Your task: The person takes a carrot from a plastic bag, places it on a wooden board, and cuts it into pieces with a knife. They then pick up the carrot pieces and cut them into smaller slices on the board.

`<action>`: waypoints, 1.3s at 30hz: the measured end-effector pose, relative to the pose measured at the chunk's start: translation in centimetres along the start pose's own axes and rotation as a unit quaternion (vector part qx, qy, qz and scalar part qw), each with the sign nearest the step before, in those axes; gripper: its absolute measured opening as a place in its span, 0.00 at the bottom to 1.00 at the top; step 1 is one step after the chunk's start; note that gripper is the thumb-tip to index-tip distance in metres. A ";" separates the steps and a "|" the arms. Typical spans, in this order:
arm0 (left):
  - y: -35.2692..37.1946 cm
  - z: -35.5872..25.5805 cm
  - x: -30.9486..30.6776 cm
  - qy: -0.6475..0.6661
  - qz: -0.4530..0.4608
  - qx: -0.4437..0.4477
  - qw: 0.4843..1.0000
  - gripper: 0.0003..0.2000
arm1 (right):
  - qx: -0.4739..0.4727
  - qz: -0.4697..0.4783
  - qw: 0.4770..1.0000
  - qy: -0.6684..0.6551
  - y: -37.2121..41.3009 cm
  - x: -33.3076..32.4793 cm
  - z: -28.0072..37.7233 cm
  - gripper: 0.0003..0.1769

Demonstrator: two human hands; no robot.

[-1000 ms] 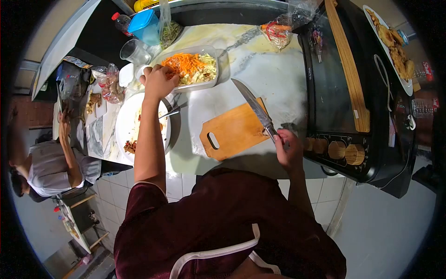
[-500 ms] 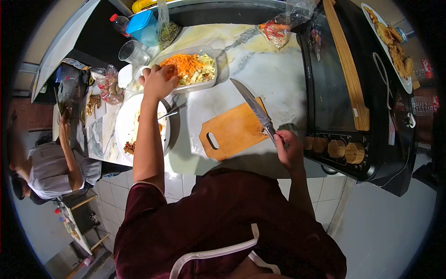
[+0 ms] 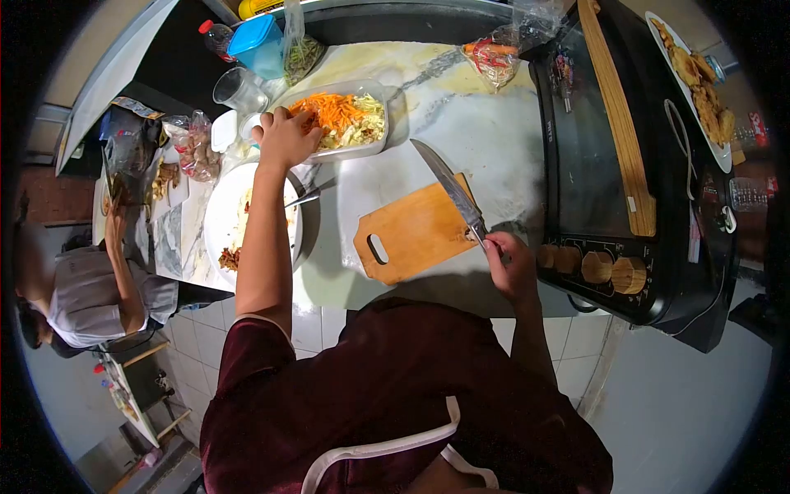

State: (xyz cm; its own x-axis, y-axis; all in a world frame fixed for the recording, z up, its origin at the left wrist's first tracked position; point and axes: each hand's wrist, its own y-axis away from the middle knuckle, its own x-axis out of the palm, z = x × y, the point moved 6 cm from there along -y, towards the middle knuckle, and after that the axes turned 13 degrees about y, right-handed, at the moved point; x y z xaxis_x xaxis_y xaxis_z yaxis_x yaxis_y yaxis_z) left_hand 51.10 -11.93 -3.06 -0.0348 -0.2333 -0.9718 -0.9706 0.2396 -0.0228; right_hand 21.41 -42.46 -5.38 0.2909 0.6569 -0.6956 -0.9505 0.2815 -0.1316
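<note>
My left hand (image 3: 288, 140) reaches over the left end of a clear plastic container (image 3: 362, 151) with shredded carrot (image 3: 337, 109) and pale shredded cabbage (image 3: 369, 123). Its fingers are bent and apart at the carrot; some fingertips are hidden. My right hand (image 3: 512, 265) is closed round the handle of a kitchen knife (image 3: 451, 188). The blade points away from me and to the left, over the right side of a wooden cutting board (image 3: 403, 235). Under my left forearm lies a white plate (image 3: 216, 222) with food scraps on it and a metal utensil (image 3: 306, 198) at its right edge.
A black appliance (image 3: 588, 189) with wooden knobs stands at right, bearing a long wooden piece (image 3: 619, 123) and a plate of fried food (image 3: 704, 99). Behind are a glass (image 3: 240, 90), a blue-lidded tub (image 3: 257, 49) and bags. At left, another person (image 3: 107, 288) works.
The view has shifted slightly. My left hand's fingers have moved a little at the container's left end. The knife and my right hand stay in place over the board.
</note>
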 end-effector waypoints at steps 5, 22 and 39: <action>-0.3 0.0 -0.1 0.000 0.015 -0.009 1.000 0.23 | -0.008 0.007 1.000 0.017 0.2 0.2 -0.2 0.07; -0.9 -1.8 -3.1 0.166 -0.043 0.085 0.981 0.11 | -0.020 -0.019 0.999 0.022 0.8 -1.0 0.7 0.07; -9.7 -26.1 2.4 0.301 0.107 0.308 0.896 0.09 | 0.148 -0.055 0.987 0.043 9.7 -3.6 -0.7 0.08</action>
State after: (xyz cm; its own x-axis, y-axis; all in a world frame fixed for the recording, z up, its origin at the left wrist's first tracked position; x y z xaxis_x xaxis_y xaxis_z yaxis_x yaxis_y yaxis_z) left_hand 54.25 -39.39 0.97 -0.5070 -0.5416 -0.6706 -0.6176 0.7710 -0.1557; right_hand 11.10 -42.57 -4.67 0.3670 0.5528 -0.7482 -0.8368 0.5475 -0.0060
